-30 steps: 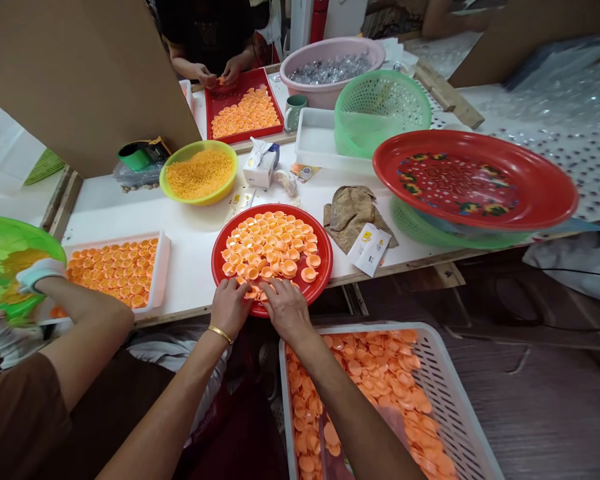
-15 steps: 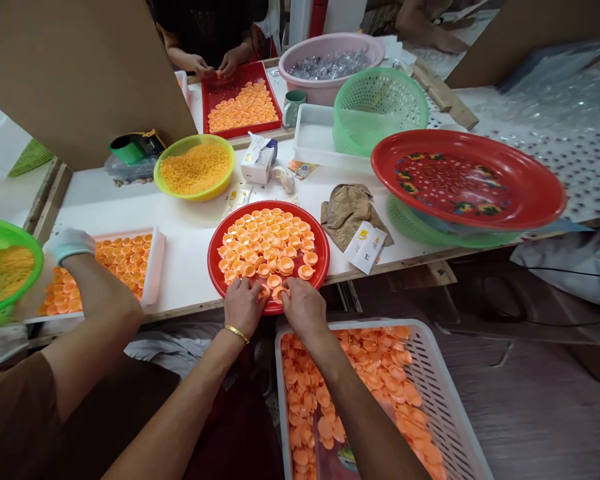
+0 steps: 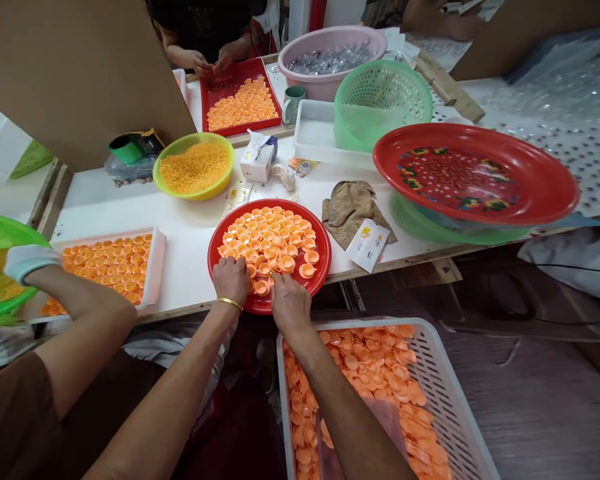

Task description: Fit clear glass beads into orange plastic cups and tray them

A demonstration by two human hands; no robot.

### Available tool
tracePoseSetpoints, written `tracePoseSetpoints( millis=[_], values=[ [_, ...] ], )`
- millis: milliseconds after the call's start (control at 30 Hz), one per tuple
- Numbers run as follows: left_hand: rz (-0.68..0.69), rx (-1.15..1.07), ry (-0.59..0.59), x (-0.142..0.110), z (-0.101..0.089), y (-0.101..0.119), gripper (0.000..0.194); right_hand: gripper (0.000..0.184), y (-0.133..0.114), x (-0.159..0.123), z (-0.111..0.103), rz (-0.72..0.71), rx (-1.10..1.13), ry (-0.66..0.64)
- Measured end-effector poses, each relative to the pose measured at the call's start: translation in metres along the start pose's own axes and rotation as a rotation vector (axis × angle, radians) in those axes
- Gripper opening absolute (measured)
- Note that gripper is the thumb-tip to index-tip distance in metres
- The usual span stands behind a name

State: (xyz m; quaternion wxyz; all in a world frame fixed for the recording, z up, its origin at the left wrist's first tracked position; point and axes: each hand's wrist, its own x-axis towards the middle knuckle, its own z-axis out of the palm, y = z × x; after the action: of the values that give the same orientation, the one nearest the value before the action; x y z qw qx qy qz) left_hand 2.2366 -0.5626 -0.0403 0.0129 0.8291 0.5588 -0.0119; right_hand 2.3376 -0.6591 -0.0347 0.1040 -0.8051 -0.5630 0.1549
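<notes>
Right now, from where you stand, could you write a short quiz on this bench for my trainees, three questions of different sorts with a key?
1. True or false: the gold bracelet is on the right wrist.
2. Which container holds the shiny clear pieces?
a) the yellow bowl
b) the pink basin
c) the flowered red tray
3. Fill in, near or far: the left hand and the right hand are at the ____ side of the round red tray of orange pieces.

Key: 1 false; 2 b; 3 near.
</notes>
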Motion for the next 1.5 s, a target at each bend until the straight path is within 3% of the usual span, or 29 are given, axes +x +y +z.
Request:
tracePoseSetpoints(
  millis=[200,367,500,633,967,1200,1333,1500],
  values=[
    [0.024,0.008,-0.045,0.000,-0.001,-0.002,0.026,0.027,0.015,0.002,0.004,-0.019,-0.054,-0.002],
    [0.021,-0.015,0.023,0.011,-0.003,0.006,0.032,0.029,0.011,0.007,0.005,-0.048,-0.070,0.008],
    [0.084,-0.012,0.036,0.021,0.002,0.014,0.022,0.029,0.000,0.018,0.006,-0.084,-0.076,0.002],
    [0.191,0.011,0.034,0.018,0.004,0.013,0.013,0.027,0.004,0.023,0.005,-0.054,-0.092,-0.002],
    [0.236,0.035,0.104,-0.007,0.003,0.015,0.025,0.025,0.017,0.007,0.006,-0.065,-0.086,0.023],
    [0.260,-0.029,0.144,0.012,0.008,0.014,0.022,0.015,0.036,-0.008,-0.002,0.082,-0.021,0.154],
    [0.273,-0.047,0.157,0.011,0.010,0.019,0.022,0.012,0.036,-0.011,-0.001,0.019,-0.013,0.125],
    [0.414,-0.067,0.116,-0.010,0.008,0.021,0.015,0.018,0.031,-0.014,0.001,-0.033,0.060,0.116]
  ],
)
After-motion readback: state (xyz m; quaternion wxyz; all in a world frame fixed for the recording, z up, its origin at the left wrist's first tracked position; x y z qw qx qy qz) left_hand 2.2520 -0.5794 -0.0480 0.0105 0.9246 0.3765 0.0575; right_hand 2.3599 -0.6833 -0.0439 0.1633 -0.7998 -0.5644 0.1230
